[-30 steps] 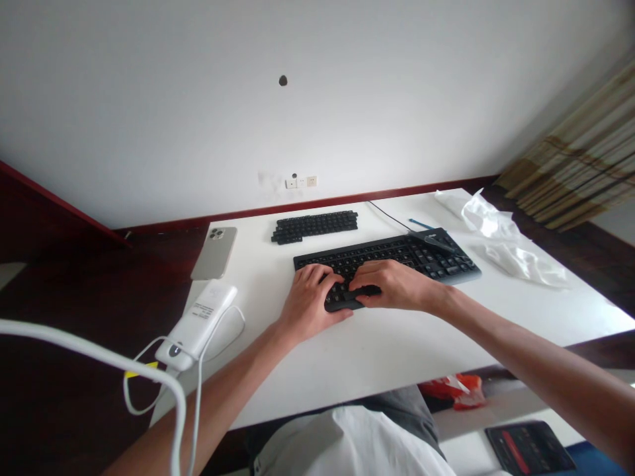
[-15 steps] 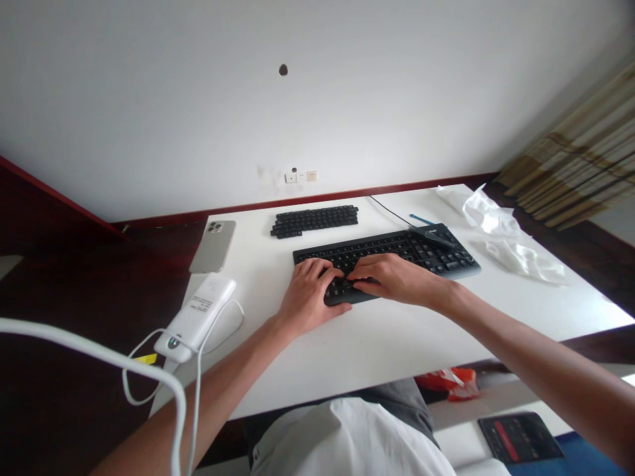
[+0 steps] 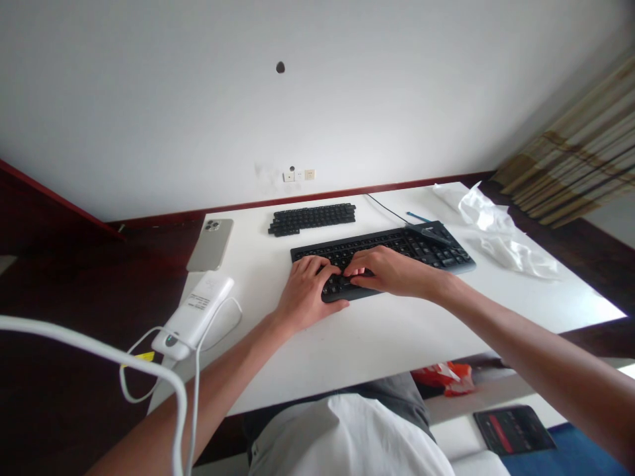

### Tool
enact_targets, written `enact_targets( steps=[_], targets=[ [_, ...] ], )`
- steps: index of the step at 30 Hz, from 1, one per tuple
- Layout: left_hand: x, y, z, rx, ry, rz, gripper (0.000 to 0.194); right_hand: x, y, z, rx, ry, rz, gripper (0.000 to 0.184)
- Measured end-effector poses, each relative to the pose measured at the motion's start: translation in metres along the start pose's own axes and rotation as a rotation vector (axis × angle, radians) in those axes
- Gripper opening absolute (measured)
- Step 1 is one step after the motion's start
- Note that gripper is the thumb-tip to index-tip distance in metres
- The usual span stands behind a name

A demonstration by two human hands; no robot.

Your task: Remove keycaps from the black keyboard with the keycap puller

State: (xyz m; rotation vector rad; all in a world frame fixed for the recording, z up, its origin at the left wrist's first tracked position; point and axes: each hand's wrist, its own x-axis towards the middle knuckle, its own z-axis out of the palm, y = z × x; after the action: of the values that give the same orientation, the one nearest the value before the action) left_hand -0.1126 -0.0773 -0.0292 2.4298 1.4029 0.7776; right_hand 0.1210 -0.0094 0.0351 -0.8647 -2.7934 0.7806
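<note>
A black computer keyboard (image 3: 403,246) lies on the white table, at a slight slant. My left hand (image 3: 306,289) rests at its front left part, fingers spread across the keys and thumb along the front edge: it is open. From the right, my right hand (image 3: 381,270) reaches over the same part, thumb and index finger pinched low at the keys near my left fingertips. Whatever lies between those fingers is too small and hidden to name. Behind the keyboard sits a block of black keycaps (image 3: 313,219) set close together in rows. A dark object (image 3: 430,233) lies across the keyboard's right part.
A phone (image 3: 212,244) and a white power bank (image 3: 194,314) with a looped white cable lie along the left edge. Crumpled clear plastic bags (image 3: 516,254) cover the right side. A thin blue stick (image 3: 418,217) lies behind the keyboard. A thick white cable (image 3: 99,347) crosses the lower left.
The view has shifted slightly. My right hand's fingers have curled a little more at the keys, and its wrist has barely moved. My left hand stays in place on the keyboard.
</note>
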Motion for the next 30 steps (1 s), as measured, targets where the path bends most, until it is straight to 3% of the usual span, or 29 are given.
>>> enact_targets(
  steps=[7,16,20,25,30],
  targets=[
    [0.0,0.0,0.0,-0.014,0.01,0.005,0.057,-0.008,0.005,0.011,-0.024,0.096,-0.061,0.02],
    [0.0,0.001,-0.002,-0.016,0.005,0.001,0.055,-0.023,-0.002,0.018,-0.033,0.093,-0.1,0.022],
    [-0.001,0.003,-0.004,-0.024,0.005,0.007,0.049,-0.031,0.004,0.008,0.051,0.242,-0.022,0.019],
    [-0.002,0.004,-0.004,-0.044,-0.012,0.042,0.034,-0.042,0.018,-0.006,0.078,0.502,0.231,0.014],
    [-0.002,0.004,-0.004,-0.043,-0.022,0.05,0.024,-0.053,0.012,0.001,0.055,0.418,0.27,0.018]
  ],
)
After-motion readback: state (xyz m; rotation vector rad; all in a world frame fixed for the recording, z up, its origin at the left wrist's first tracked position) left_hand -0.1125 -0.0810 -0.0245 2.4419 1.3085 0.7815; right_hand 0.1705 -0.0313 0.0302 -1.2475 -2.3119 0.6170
